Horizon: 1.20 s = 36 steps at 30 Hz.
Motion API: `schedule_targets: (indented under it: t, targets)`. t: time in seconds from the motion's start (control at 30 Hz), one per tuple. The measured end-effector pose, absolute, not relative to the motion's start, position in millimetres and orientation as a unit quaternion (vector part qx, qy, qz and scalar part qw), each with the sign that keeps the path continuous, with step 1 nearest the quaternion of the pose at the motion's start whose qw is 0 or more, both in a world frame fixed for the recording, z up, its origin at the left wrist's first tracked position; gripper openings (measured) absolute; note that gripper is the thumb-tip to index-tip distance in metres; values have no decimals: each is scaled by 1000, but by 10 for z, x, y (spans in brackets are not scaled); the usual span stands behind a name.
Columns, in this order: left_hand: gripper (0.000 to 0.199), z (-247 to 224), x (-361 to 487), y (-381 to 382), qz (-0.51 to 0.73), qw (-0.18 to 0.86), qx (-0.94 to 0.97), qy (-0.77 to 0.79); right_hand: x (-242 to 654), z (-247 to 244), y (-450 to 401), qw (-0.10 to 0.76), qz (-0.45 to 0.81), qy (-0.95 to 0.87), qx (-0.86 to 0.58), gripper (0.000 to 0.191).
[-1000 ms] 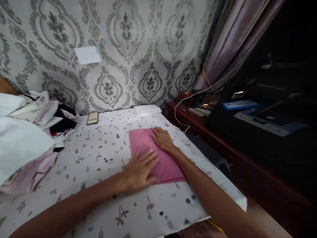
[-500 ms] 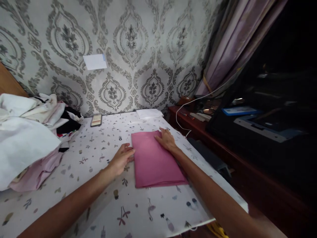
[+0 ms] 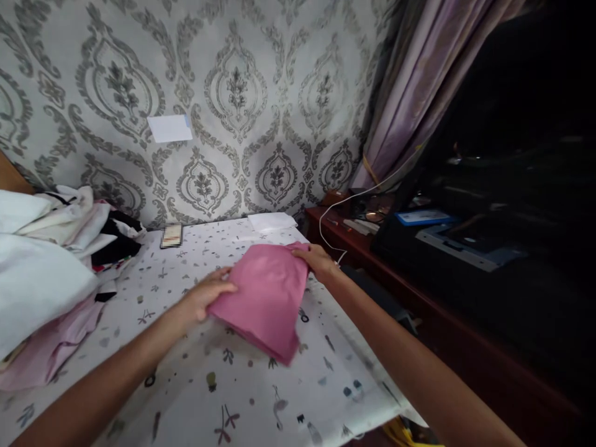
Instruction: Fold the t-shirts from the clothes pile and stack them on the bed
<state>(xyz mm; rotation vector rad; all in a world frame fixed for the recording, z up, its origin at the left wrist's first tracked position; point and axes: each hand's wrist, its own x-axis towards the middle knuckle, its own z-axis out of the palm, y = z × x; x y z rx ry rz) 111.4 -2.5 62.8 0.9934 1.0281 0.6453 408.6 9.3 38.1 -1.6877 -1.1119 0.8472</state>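
Note:
A folded pink cloth (image 3: 263, 295) is held up between my two hands, tilted and slightly blurred, its lower corner hanging toward me over the patterned white sheet (image 3: 186, 372). My left hand (image 3: 209, 295) grips its left edge, thumb on top and the other fingers partly hidden. At the far right corner, my right hand (image 3: 319, 261) is closed on the cloth, pinching it. What kind of garment or fabric piece it is, I cannot tell.
To the left lies a heap of clothes (image 3: 41, 267). A small framed card (image 3: 172, 236) and a folded white cloth (image 3: 271, 222) rest by the wall. On the right stands a dark red cabinet (image 3: 344, 233) with a white cable (image 3: 326, 239) running over it.
The pink cloth lay flat before; now it is lifted, turned and tilted. Both hands have closed on it, and the left hand has shifted a little left. The view has moved slightly.

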Motion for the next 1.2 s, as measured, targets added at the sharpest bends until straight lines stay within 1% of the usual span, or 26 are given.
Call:
schedule_targets:
  t: [0.07, 0.13, 0.2, 0.23, 0.3, 0.4, 0.43, 0.53, 0.7, 0.77, 0.9, 1.0, 1.1, 1.2]
  targets:
    - [54, 714, 911, 250, 319, 678, 471, 466, 4093, 334, -76, 508, 374, -419, -654, 25]
    - [36, 683, 763, 444, 350, 680, 439, 471, 4077, 261, -246, 523, 423, -378, -636, 25]
    - [14, 559, 682, 516, 365, 696, 388, 482, 4055, 198, -367, 496, 470, -350, -641, 28]
    - [7, 483, 662, 507, 366, 702, 369, 486, 4050, 180, -398, 478, 486, -344, -645, 28]
    - [7, 350, 648, 425, 370, 712, 349, 483, 4063, 182, -391, 448, 503, -352, -650, 25]
    - [1, 268, 680, 215, 372, 730, 323, 474, 4115, 246, -238, 398, 464, -395, -686, 20]
    - [2, 269, 705, 139, 362, 736, 316, 476, 4129, 271, -165, 382, 445, -406, -701, 21]
    - [15, 301, 817, -68, 326, 749, 319, 480, 4129, 327, 60, 358, 410, -415, -729, 25]
    - [55, 294, 963, -234, 326, 757, 337, 456, 4027, 342, 276, 349, 411, -422, -729, 21]
    - [64, 274, 962, -237, 326, 755, 345, 452, 3993, 337, 282, 350, 431, -425, -715, 18]
    - [66, 276, 935, -181, 333, 745, 364, 448, 3996, 322, 218, 368, 480, -436, -666, 17]
    - [66, 346, 997, -33, 349, 732, 374, 450, 4088, 321, 236, 398, 475, -454, -640, 21]
    - [66, 463, 1188, 281, 367, 720, 397, 435, 4279, 378, 403, 425, 405, -490, -644, 23]
    - [68, 579, 1502, 745, 386, 713, 429, 398, 4550, 509, 710, 440, 324, -511, -664, 20]
